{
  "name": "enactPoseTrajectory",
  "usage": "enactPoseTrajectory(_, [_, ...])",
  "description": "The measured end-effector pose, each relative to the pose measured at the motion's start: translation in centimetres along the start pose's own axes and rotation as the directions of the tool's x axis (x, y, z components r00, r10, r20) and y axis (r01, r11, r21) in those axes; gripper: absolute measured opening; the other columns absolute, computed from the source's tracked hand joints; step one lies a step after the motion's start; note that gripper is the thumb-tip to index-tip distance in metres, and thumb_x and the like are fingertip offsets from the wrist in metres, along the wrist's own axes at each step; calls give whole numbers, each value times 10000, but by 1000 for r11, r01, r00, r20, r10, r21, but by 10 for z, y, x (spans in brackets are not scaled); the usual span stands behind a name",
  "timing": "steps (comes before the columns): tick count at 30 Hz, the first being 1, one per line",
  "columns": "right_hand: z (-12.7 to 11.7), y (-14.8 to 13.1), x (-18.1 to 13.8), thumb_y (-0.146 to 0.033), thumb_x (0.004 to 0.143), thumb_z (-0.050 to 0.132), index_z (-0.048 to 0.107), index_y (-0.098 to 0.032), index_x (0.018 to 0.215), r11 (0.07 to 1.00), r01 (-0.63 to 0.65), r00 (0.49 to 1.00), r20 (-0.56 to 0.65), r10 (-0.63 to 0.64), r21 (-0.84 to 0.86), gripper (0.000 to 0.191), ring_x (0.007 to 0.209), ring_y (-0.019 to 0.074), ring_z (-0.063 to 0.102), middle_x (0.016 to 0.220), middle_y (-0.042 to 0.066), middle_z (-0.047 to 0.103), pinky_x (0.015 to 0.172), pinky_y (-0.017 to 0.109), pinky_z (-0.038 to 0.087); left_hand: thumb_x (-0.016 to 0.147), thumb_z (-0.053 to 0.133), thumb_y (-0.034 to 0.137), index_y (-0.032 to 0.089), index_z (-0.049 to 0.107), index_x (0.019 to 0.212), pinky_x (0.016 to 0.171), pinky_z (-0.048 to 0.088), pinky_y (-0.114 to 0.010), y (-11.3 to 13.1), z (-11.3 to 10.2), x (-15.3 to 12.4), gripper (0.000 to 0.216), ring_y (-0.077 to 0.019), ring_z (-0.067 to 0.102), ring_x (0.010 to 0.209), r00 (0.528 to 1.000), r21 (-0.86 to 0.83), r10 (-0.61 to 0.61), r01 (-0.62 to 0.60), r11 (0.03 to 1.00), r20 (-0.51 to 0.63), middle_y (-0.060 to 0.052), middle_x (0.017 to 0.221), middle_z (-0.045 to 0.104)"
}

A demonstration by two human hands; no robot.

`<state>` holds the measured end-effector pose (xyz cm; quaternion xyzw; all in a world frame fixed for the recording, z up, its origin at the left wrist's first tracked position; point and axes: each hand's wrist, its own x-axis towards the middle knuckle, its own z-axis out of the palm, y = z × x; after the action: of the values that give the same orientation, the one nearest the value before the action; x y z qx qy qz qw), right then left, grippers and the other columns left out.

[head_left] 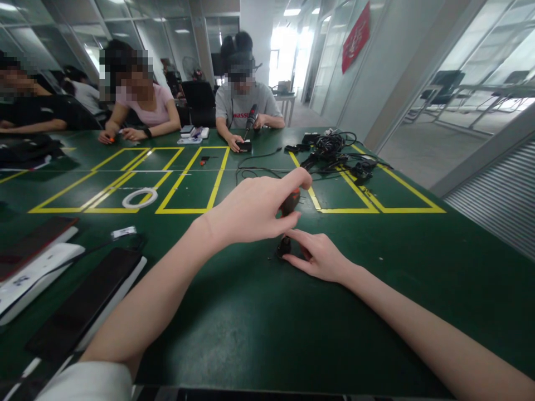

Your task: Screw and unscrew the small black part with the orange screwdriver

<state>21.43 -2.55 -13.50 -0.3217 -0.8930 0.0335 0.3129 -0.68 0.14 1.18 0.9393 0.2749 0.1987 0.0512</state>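
Note:
My left hand [254, 209] is closed around the red and black handle of a small screwdriver [290, 201], held upright above the green table [267, 323]. Its tip goes down onto a small black part [285, 245] on the table. My right hand [320, 256] rests on the table just right of that part, its fingers pinched against it. Most of the screwdriver is hidden by my left hand.
Dark phones on white boxes [62, 278] lie at the left. A white ring [139, 198] sits in the yellow taped squares. A tangle of black cables [334, 153] lies at the far right. Across the table three people sit; one holds a power screwdriver [251, 120].

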Motion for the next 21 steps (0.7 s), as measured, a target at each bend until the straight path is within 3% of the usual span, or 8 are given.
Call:
enactPoseTrajectory(3, [0, 0, 0, -358, 1049, 543, 537, -157, 1369, 1000, 10, 1000, -8, -10, -6, 378, 691, 201, 734, 991, 97, 775, 526, 275, 494, 897, 590, 315, 211, 542, 1249, 720, 475, -277, -1, 1, 1, 371, -205, 712, 818, 1000, 11, 13, -13, 1000, 3, -14, 904, 740])
enactPoseTrajectory(8, [0, 1, 0, -371, 1049, 542, 533, -166, 1381, 1000, -6, 1000, 9, 6, -8, 391, 694, 197, 730, 971, 83, 771, 533, 272, 486, 890, 569, 257, 207, 560, 1222, 770, 486, -278, -4, 1, 1, 336, -204, 716, 919, 996, 0, 81, -81, 997, -35, -38, 1024, 751])
enactPoseTrajectory(12, [1, 1, -1, -362, 1032, 564, 537, -175, 1386, 999, -40, 999, 31, 41, -22, 401, 712, 212, 734, 944, 76, 770, 557, 283, 505, 906, 586, 325, 206, 557, 1246, 719, 462, -277, -3, 1, 1, 361, -203, 705, 836, 997, 15, 69, -69, 998, -26, -13, 908, 735])
enactPoseTrajectory(17, [2, 2, 0, -344, 1022, 581, 552, -172, 1380, 999, -38, 998, 40, 39, -14, 398, 721, 219, 742, 950, 83, 776, 576, 289, 532, 865, 577, 249, 198, 580, 1131, 719, 455, -282, -3, 1, 1, 271, -201, 689, 837, 996, 10, 84, -83, 996, -34, -35, 953, 737])
enactPoseTrajectory(21, [4, 4, -2, -355, 1006, 612, 545, -175, 1406, 999, -49, 998, 48, 49, -13, 443, 708, 227, 744, 943, 77, 777, 579, 300, 545, 905, 585, 301, 199, 598, 1110, 683, 448, -268, -3, 0, 1, 230, -186, 669, 787, 997, -29, 80, -80, 996, -15, -17, 889, 716])
